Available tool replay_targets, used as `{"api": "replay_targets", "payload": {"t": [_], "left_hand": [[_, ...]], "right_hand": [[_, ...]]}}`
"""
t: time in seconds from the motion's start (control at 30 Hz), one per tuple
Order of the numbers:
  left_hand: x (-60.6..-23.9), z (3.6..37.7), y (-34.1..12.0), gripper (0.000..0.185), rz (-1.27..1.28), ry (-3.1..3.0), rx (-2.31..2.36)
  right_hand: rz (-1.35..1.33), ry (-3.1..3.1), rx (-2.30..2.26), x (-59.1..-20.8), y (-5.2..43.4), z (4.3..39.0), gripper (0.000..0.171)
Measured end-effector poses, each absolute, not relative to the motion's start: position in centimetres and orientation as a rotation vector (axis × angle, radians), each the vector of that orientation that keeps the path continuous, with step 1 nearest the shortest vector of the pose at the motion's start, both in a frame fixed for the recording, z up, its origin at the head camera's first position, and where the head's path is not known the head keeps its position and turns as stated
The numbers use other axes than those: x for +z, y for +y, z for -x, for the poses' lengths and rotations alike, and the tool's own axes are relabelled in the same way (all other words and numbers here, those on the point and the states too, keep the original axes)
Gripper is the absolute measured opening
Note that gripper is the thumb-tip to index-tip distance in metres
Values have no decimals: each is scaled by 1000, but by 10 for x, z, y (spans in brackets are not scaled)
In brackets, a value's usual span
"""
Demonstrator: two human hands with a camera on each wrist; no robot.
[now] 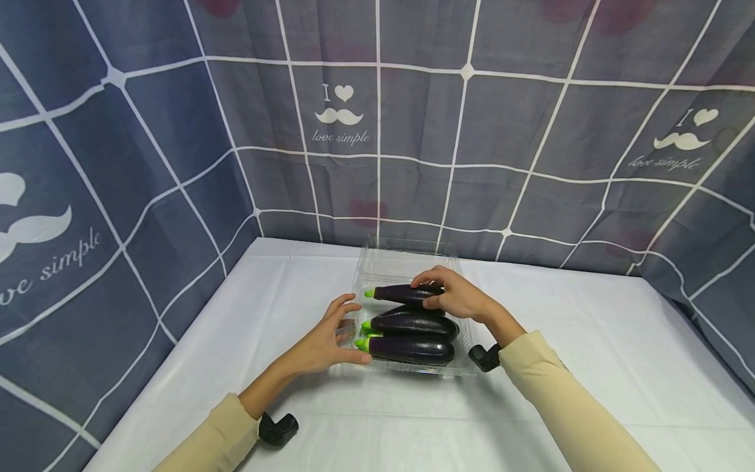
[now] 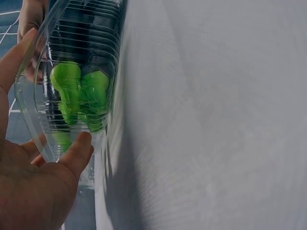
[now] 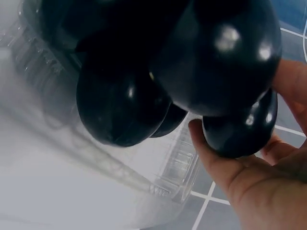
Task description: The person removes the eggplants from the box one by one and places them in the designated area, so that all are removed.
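Several dark purple eggplants with green stems lie in a clear plastic container (image 1: 463, 354), stems to the left. The front eggplant (image 1: 409, 350) and a middle eggplant (image 1: 415, 324) lie side by side, overlapping another behind them. My right hand (image 1: 451, 294) grips the rearmost eggplant (image 1: 392, 293) near its thick right end, thumb on the near side and fingers on the far side. My left hand (image 1: 324, 341) is spread at the container's left end, thumb by the front corner. In the left wrist view, green stems (image 2: 67, 81) show through the ridged wall, fingertips right at the rim.
The container's clear lid (image 1: 407, 261) stands open at the back. A white cloth (image 1: 560, 341) covers the table, and a grey checked curtain (image 1: 425, 118) rises behind it and along both sides. A black wrist device (image 1: 278, 429) hangs below the left sleeve.
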State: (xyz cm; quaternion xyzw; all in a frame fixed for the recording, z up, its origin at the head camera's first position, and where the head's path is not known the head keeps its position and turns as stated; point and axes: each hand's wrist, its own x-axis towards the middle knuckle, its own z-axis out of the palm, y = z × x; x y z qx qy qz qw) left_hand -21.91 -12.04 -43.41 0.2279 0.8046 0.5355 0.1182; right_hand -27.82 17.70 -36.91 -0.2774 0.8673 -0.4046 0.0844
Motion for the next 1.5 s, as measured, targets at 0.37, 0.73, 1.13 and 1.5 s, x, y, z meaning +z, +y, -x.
{"api": "replay_targets", "payload": {"t": [0.37, 0.73, 1.13, 1.5], "left_hand": [[-433, 220, -121, 97, -665, 2333, 1580], [-434, 220, -121, 97, -666, 2335, 1576], [-433, 219, -123, 97, -670, 2334, 1581], [-433, 219, -122, 97, -679, 2339, 1567]], "right_hand": [[803, 2572, -1223, -364, 180, 273, 36], [898, 2464, -1215, -363, 185, 271, 46], [869, 2469, -1269, -363, 187, 266, 44], [894, 2537, -1324, -367, 194, 255, 38]]}}
